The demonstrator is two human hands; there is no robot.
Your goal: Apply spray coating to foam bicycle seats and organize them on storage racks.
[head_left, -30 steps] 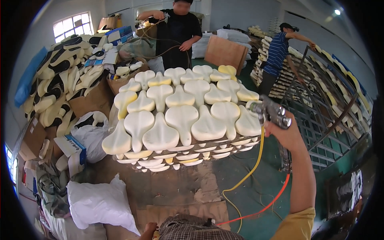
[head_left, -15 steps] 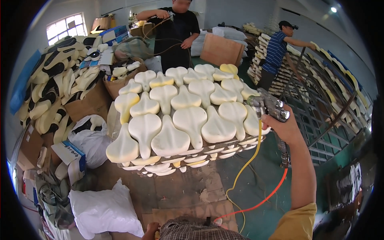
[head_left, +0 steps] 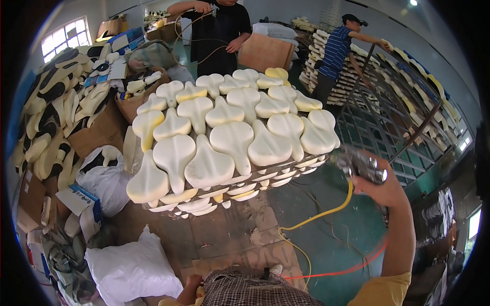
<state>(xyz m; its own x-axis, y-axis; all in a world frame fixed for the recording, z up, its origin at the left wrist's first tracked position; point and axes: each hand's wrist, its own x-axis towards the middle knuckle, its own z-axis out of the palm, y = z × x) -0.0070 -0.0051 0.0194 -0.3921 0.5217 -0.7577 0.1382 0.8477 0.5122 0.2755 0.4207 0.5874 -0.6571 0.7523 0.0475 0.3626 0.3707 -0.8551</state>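
Green workshop floor (head_left: pixel 326 257); foam saddle pads (head_left: pixel 232 143) laid in rows on tiered stack (head_left: pixel 255 186). Spray gun (head_left: pixel 363 168) gripped in right hand (head_left: pixel 380 188), just beside stack's right edge; left hand (head_left: pixel 192 283) low, grip not discernible. Yellow hose (head_left: pixel 349 196) best kept clear of pads.

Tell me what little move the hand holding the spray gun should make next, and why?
Maybe the right hand should bring the spray gun slightly left, over the nearest saddle-shaped pads: the gun is off the pads' right edge, and its front end points toward them.
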